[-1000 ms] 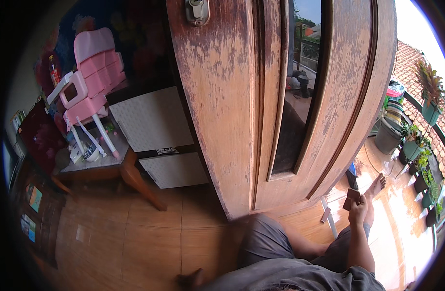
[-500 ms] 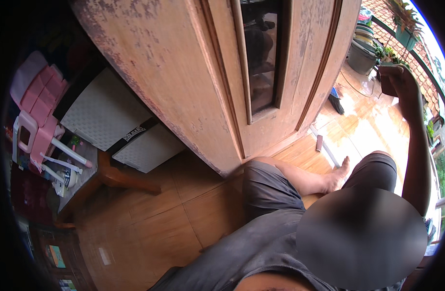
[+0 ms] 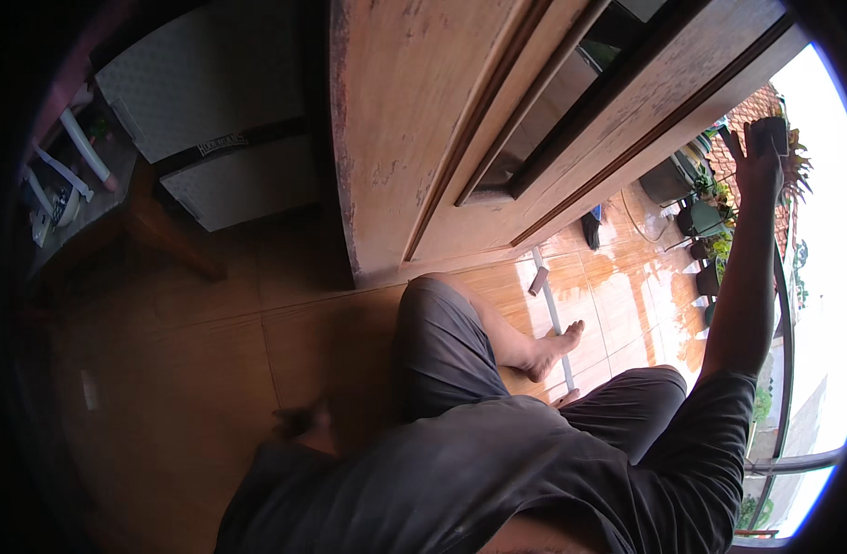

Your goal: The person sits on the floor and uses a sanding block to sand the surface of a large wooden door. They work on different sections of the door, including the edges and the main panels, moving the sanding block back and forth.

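My right hand (image 3: 762,175) is raised at the far right, the arm stretched up past the door's outer edge. A small dark grey block-like piece (image 3: 768,136) is in it; its exact kind is hard to make out. Some fingers reach out to the left of the piece. To the left of my hip, my left hand (image 3: 305,423) is low by the tiled floor (image 3: 183,369), in shadow and blurred, its fingers unclear. The wooden door (image 3: 423,120), with worn, patchy finish and a narrow glass pane (image 3: 553,111), stands in front of my bent legs.
A brown block (image 3: 538,281) lies on the floor near my foot (image 3: 553,353). Beyond the door are a broom head (image 3: 592,229), a grey bucket (image 3: 665,180) and potted plants (image 3: 705,220). At left stand a white woven-textured cabinet (image 3: 211,83) and a wooden-legged table (image 3: 160,226).
My view has turned, shifting the door and floor in the picture. The right arm now stretches out straighter, its fingers more spread. The left hand has come into view beside my hip.
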`<act>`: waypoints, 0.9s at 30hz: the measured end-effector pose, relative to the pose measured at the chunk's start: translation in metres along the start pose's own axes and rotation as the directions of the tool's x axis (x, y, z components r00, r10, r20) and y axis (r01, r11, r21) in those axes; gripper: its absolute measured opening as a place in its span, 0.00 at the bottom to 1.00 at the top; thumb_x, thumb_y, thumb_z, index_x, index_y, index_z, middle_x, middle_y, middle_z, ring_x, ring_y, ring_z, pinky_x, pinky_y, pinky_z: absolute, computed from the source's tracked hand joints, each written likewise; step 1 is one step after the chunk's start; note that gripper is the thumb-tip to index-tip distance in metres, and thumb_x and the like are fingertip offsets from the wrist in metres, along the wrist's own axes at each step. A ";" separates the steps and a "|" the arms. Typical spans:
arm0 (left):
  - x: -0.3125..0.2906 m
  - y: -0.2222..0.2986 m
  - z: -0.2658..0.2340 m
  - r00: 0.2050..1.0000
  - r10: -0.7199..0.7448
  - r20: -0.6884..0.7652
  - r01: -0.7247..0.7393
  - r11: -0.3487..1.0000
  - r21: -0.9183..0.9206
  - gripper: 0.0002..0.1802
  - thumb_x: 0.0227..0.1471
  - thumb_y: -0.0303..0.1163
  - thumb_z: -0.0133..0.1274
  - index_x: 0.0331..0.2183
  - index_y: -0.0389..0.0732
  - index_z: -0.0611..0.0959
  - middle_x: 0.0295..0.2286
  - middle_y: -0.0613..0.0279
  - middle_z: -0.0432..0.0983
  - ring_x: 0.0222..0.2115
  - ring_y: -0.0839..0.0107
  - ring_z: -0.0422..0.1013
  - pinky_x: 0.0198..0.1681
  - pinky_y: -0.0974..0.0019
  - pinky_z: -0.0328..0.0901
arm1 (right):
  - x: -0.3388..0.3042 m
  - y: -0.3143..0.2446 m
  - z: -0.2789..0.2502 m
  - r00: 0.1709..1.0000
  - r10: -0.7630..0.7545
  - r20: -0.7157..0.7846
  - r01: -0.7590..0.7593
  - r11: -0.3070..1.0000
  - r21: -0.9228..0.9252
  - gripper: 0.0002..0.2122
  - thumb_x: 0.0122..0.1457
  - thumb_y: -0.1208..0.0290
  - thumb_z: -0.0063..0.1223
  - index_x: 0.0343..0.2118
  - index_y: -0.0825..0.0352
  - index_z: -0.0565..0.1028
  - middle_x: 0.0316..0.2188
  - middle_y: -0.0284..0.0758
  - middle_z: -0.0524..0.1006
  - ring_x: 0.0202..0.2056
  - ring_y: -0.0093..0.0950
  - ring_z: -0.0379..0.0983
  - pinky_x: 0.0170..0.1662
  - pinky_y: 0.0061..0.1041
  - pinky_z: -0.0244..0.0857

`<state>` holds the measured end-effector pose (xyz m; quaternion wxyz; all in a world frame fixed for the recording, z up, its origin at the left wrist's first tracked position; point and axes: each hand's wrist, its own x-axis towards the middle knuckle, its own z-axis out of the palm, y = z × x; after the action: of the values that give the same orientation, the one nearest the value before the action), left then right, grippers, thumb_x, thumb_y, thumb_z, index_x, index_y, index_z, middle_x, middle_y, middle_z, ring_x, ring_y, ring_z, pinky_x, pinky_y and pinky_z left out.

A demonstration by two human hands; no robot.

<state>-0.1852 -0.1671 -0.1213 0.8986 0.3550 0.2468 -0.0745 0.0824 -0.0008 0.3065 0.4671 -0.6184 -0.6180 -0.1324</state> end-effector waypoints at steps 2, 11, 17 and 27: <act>-0.012 -0.007 -0.009 0.999 0.029 -0.019 -0.029 0.999 -0.028 0.57 0.55 0.75 0.33 0.71 0.54 0.36 0.72 0.66 0.25 0.71 0.65 0.23 0.72 0.53 0.30 | 0.015 0.000 0.017 0.998 -0.010 -0.063 -0.008 0.961 -0.277 0.17 0.69 0.66 0.50 0.57 0.68 0.73 0.54 0.40 0.76 0.59 0.36 0.70 0.63 0.43 0.65; -0.250 -0.310 -0.228 0.276 -0.357 -0.893 -0.255 0.868 -0.426 0.54 0.55 0.57 0.54 0.70 0.43 0.50 0.69 0.57 0.47 0.68 0.59 0.45 0.69 0.53 0.45 | 0.061 -0.020 0.020 0.957 0.201 -0.210 -0.203 0.979 0.012 0.17 0.67 0.67 0.51 0.56 0.70 0.74 0.53 0.42 0.76 0.56 0.39 0.72 0.60 0.44 0.68; -0.273 -0.401 -0.242 0.244 -0.323 -0.914 -0.614 0.678 -0.404 0.45 0.48 0.44 0.70 0.61 0.35 0.70 0.58 0.53 0.70 0.57 0.57 0.66 0.62 0.56 0.59 | 0.073 -0.016 0.018 0.934 0.232 -0.271 -0.222 0.973 0.065 0.17 0.66 0.68 0.52 0.55 0.71 0.74 0.52 0.44 0.77 0.55 0.41 0.73 0.58 0.44 0.69; -0.263 -0.421 -0.250 0.193 -0.126 -0.973 -0.734 0.640 -0.229 0.28 0.49 0.38 0.69 0.49 0.35 0.82 0.48 0.60 0.77 0.46 0.64 0.72 0.56 0.60 0.64 | 0.099 0.023 0.053 0.916 0.171 -0.362 -0.060 0.952 0.299 0.17 0.64 0.69 0.52 0.53 0.73 0.75 0.51 0.46 0.77 0.52 0.45 0.75 0.55 0.45 0.72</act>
<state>-0.6412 -0.3196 -0.4007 0.6114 0.0167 0.6510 0.4497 0.1007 0.1061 0.3423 0.6692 -0.5434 -0.4889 -0.1336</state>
